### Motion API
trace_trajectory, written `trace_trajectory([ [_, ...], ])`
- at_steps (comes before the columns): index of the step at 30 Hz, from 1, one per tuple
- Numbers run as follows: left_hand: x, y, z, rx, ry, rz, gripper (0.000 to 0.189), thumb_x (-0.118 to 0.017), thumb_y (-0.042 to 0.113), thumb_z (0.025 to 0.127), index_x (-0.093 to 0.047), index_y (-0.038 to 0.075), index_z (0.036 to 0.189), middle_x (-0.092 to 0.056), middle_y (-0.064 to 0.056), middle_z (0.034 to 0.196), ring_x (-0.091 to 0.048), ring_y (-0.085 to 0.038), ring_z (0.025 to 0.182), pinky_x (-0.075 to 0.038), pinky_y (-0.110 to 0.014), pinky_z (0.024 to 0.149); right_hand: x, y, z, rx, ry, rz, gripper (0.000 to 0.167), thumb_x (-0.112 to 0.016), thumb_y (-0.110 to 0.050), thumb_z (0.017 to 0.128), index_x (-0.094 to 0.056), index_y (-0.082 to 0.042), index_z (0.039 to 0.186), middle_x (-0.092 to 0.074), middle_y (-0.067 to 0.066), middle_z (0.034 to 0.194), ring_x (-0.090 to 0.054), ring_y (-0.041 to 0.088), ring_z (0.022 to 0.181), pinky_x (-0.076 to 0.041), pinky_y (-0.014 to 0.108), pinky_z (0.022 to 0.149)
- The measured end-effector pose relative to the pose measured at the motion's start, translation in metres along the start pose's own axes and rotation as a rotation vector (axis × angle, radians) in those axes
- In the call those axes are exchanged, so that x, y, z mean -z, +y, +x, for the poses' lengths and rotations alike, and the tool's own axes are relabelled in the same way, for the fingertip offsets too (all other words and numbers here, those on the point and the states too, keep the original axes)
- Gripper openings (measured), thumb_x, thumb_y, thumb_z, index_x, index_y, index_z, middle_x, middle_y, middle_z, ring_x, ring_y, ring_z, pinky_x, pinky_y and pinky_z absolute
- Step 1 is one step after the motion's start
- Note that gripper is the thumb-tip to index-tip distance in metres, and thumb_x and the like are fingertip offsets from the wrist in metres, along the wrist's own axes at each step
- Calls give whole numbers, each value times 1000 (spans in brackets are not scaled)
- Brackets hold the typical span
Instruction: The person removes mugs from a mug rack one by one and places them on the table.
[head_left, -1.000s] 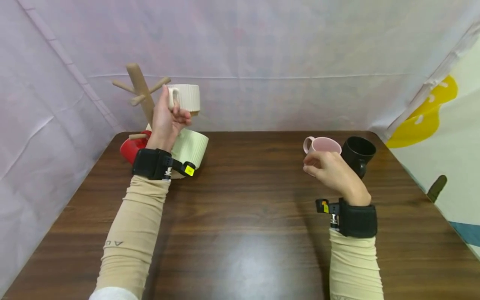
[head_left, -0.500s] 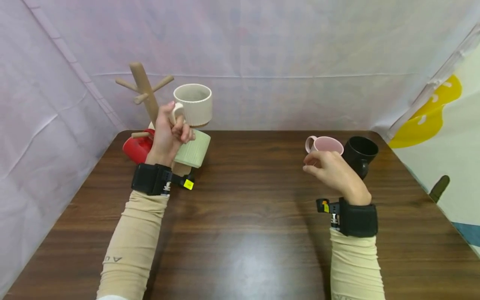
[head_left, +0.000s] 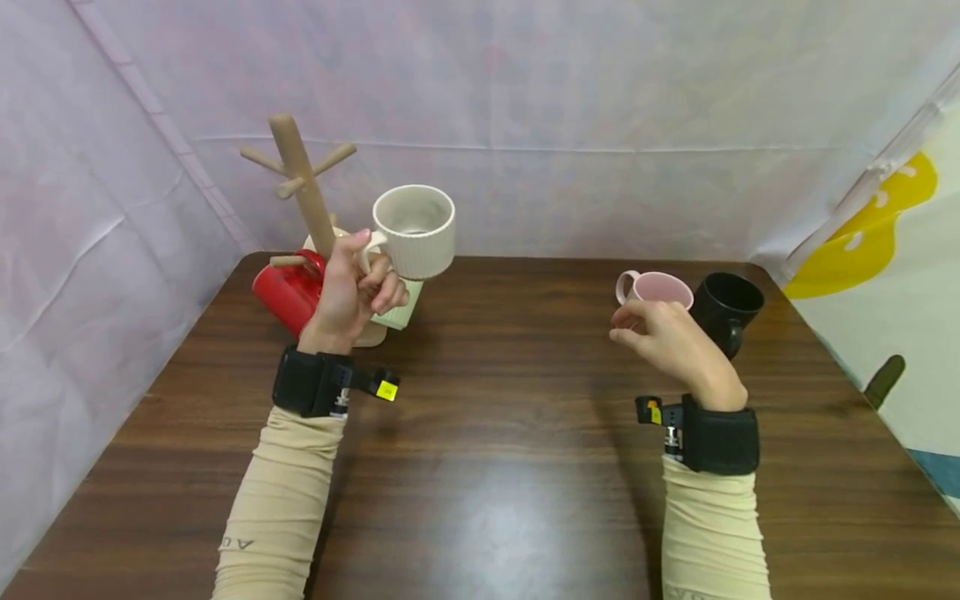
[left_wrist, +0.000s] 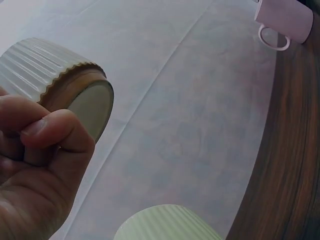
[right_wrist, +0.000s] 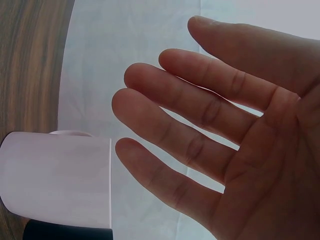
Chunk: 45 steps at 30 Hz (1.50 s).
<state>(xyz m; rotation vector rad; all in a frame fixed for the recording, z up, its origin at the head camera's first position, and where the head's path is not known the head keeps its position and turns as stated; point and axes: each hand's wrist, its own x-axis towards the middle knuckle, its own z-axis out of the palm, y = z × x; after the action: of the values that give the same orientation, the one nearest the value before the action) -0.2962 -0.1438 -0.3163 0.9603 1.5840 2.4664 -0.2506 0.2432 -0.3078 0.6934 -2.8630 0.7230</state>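
While a brown desk [head_left: 525, 358] lies beneath everything, a wooden mug rack [head_left: 302, 183] stands at its back left; the left hand [head_left: 351, 292] grasps a ribbed white mug [head_left: 423, 246] by the handle, raised just right of the rack's post, and the right hand [head_left: 678, 346], relaxed and released, hangs near a black mug [head_left: 720, 317] and a pink mug [right_wrist: 57, 180], with a red mug [head_left: 285, 296] low on the rack

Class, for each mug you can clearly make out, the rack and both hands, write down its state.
White mug: raised, opening upward
Left hand: gripping the white mug's handle
Red mug: tilted, hanging on a peg
Green mug: tilted, partly hidden
Pink mug: upright
Black mug: upright
Rack: three upper pegs bare
Right hand: holding nothing
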Motion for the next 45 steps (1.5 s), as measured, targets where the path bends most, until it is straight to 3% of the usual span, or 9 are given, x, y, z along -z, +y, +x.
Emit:
trace_trajectory([
  [6, -1, -2, -2, -13, -43, 1, 61, -39, 42, 104, -20, 11, 55, -39, 4, 42, -30, -16, 38, -27, -30, 51, 1, -1, -2, 1, 6, -4, 15, -70, -7, 95, -70, 4, 105, -73, 16, 97, -69, 31, 88, -55, 52, 80],
  [13, -8, -4, -7, -24, -153, -37, 62, -43, 42, 103, -21, 10, 54, -33, -3, 42, -29, -19, 39, -23, -32, 52, 3, -2, -2, 11, 12, -10, 14, -70, -7, 94, -70, 3, 104, -73, 16, 96, -69, 31, 87, -55, 52, 79],
  [22, -19, -11, -16, 42, -212, 60, 63, -41, 46, 103, -24, 10, 54, -37, -3, 41, -35, -20, 39, -35, -32, 55, 4, -3, 0, 28, 16, -14, 15, -70, -6, 94, -70, 4, 105, -73, 17, 97, -69, 31, 88, -54, 52, 80],
  [31, -29, -18, -20, 38, -299, 103, 60, -32, 44, 104, -26, 11, 54, -36, -10, 41, -36, -21, 38, -39, -35, 57, 2, -5, -1, 33, 19, -10, 16, -69, -6, 95, -70, 4, 106, -73, 18, 99, -70, 32, 88, -55, 52, 79],
  [45, -47, -29, -23, 80, -399, 92, 63, -35, 51, 103, -27, 12, 55, -40, -9, 42, -42, -20, 41, -42, -37, 59, 2, -10, -1, 74, 132, 43, 15, -68, -6, 95, -69, 4, 108, -73, 16, 96, -71, 29, 85, -55, 48, 74],
])
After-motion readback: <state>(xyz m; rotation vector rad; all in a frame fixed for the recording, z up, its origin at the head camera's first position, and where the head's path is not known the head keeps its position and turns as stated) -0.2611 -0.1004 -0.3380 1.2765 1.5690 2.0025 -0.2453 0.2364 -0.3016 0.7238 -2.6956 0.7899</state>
